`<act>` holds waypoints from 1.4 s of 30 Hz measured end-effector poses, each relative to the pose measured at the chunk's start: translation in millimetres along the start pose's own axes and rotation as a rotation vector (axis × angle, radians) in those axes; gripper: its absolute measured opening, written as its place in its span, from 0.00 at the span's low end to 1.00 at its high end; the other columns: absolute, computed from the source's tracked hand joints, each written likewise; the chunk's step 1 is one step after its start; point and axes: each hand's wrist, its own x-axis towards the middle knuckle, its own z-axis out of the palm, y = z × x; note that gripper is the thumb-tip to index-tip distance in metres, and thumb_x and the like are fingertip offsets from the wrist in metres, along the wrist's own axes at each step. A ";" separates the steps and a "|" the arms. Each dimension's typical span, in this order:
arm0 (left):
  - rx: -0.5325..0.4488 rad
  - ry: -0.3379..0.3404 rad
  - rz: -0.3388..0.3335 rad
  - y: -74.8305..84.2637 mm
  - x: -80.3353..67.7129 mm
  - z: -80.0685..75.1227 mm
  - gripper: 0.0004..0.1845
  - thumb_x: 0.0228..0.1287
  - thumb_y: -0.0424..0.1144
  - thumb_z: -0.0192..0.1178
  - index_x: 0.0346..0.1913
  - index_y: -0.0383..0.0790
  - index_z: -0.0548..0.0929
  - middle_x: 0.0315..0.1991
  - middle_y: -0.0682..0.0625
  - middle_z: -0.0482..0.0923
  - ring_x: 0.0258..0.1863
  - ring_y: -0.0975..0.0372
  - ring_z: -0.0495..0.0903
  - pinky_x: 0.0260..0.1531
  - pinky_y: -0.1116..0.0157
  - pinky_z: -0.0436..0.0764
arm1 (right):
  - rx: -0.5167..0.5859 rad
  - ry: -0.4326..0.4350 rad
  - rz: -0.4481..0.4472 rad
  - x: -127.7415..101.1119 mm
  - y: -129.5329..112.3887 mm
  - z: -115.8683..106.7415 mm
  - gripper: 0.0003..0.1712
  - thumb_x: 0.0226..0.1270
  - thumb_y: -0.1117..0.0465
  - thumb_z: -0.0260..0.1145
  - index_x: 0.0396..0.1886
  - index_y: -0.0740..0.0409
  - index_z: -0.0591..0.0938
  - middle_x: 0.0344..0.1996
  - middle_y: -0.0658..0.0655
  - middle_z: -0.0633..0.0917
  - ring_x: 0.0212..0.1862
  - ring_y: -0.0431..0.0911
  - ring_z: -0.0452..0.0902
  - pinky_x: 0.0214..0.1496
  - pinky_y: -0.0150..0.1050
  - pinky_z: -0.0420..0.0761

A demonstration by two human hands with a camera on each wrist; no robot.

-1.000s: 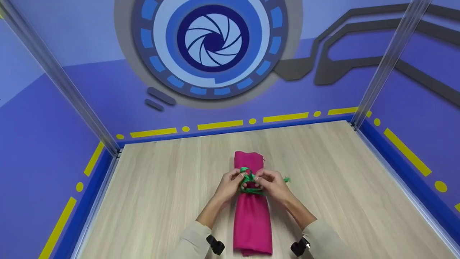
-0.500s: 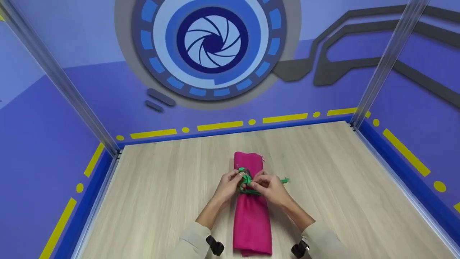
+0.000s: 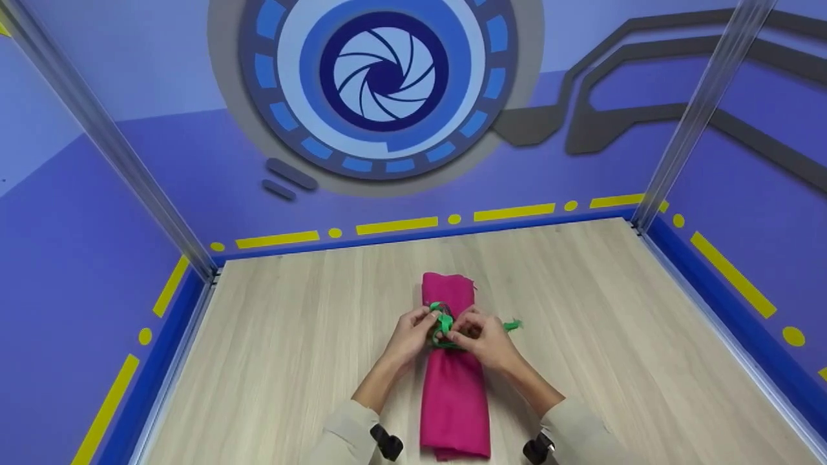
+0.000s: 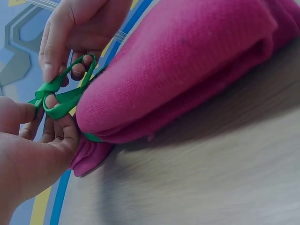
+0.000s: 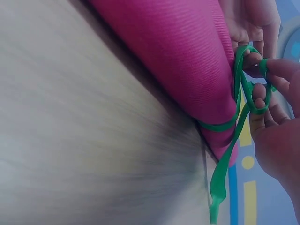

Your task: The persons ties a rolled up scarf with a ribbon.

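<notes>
While both hands meet over the middle of the cloth roll (image 3: 454,381), the left hand (image 3: 409,336) pinches a loop of the green ribbon (image 3: 442,323) between thumb and fingertips, and the right hand (image 3: 486,337) pinches the strand beside it, its fingers hooked through another loop. The ribbon runs once around the pink roll, which lies lengthwise on the wooden table (image 3: 291,336) straight ahead of the person, and one loose tail (image 3: 512,325) sticks out to the right.

Judging by the loops, the step in hand is tying a bow or knot on top of the roll. The next move probably calls for drawing the loops apart evenly while keeping the band snug, so the roll does not loosen.

How the strands cross inside the knot is hard to make out: fingers cover it in the head view, and the wrist views show only parts of it. The near end of the roll is cut off at the bottom edge, between the pale sleeves (image 3: 349,429).
</notes>
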 end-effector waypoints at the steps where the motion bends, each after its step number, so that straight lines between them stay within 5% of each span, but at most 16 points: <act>1: -0.001 -0.001 0.003 0.1 -0.1 0.2 0.15 0.84 0.43 0.55 0.50 0.33 0.83 0.38 0.50 0.82 0.37 0.63 0.79 0.40 0.65 0.79 | -0.006 0.007 0.004 0.1 0.0 0.5 0.06 0.70 0.62 0.77 0.35 0.58 0.88 0.39 0.55 0.81 0.39 0.45 0.77 0.40 0.32 0.77; 8: 0.009 -0.023 0.007 0.7 -1.2 -0.3 0.15 0.84 0.43 0.55 0.51 0.33 0.84 0.38 0.51 0.82 0.38 0.63 0.79 0.40 0.66 0.79 | -0.065 0.053 0.032 0.4 0.5 4.0 0.06 0.70 0.61 0.76 0.34 0.50 0.86 0.34 0.51 0.81 0.34 0.44 0.75 0.36 0.32 0.74; 24: -0.004 -0.002 0.009 -0.5 -0.7 1.8 0.15 0.82 0.44 0.58 0.48 0.33 0.84 0.36 0.52 0.79 0.37 0.63 0.77 0.40 0.66 0.77 | -0.046 0.083 0.050 2.9 3.7 5.9 0.14 0.67 0.61 0.79 0.37 0.54 0.78 0.31 0.50 0.80 0.36 0.45 0.75 0.39 0.34 0.75; 35: -0.058 -0.055 0.026 -2.6 -0.9 2.5 0.12 0.81 0.40 0.57 0.44 0.34 0.84 0.36 0.52 0.82 0.37 0.64 0.78 0.39 0.68 0.77 | -0.135 0.092 0.094 4.3 6.5 8.4 0.05 0.69 0.66 0.75 0.39 0.55 0.85 0.32 0.49 0.85 0.37 0.44 0.79 0.41 0.35 0.79; 42: -0.104 -0.082 0.009 -5.5 0.6 3.9 0.09 0.79 0.37 0.56 0.40 0.37 0.83 0.38 0.51 0.81 0.39 0.63 0.78 0.41 0.68 0.79 | -0.210 0.032 0.075 5.1 5.8 10.3 0.05 0.75 0.64 0.71 0.45 0.53 0.89 0.39 0.47 0.88 0.44 0.43 0.81 0.50 0.39 0.82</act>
